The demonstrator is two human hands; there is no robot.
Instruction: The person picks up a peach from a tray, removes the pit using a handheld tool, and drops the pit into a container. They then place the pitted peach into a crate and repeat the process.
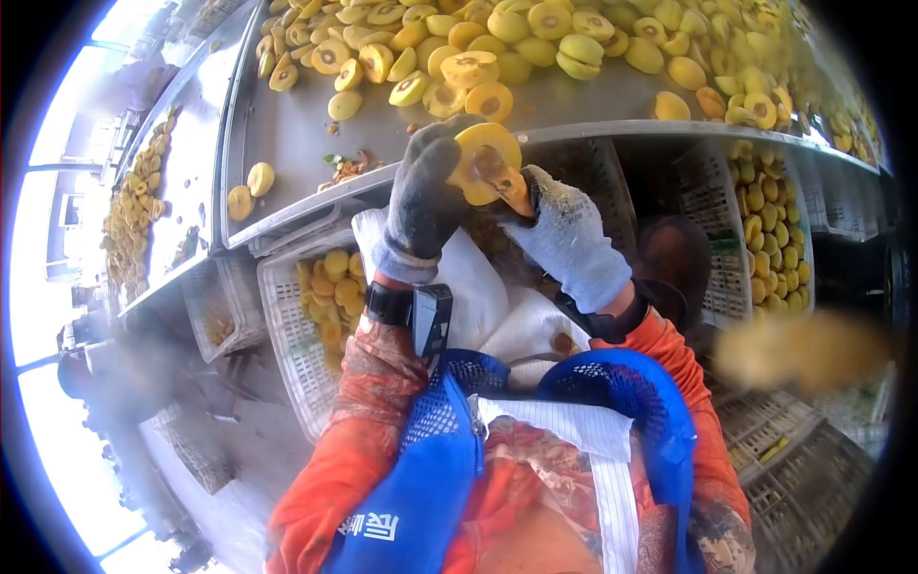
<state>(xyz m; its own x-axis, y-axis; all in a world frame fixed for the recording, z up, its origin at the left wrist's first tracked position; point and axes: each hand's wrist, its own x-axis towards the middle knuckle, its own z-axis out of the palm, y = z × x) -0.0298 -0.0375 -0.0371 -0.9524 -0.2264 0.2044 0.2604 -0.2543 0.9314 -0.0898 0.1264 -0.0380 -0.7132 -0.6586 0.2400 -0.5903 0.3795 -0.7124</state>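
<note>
so, on my feed the yellow peach half sits between the gloves, just past two o'clock from the dark-gloved left hand and about ten o'clock from the pale-grey-gloved right hand. the left is nearer, its fingers clasped round the rim; the right is closed on a short orange-handled tool, its long axis running from five towards eleven o'clock across the cut face. i can't make out the tool's tip against the brown centre, the left fingertips are hidden behind the fruit, and a blurred yellowish patch covers my view just past three o'clock.
</note>
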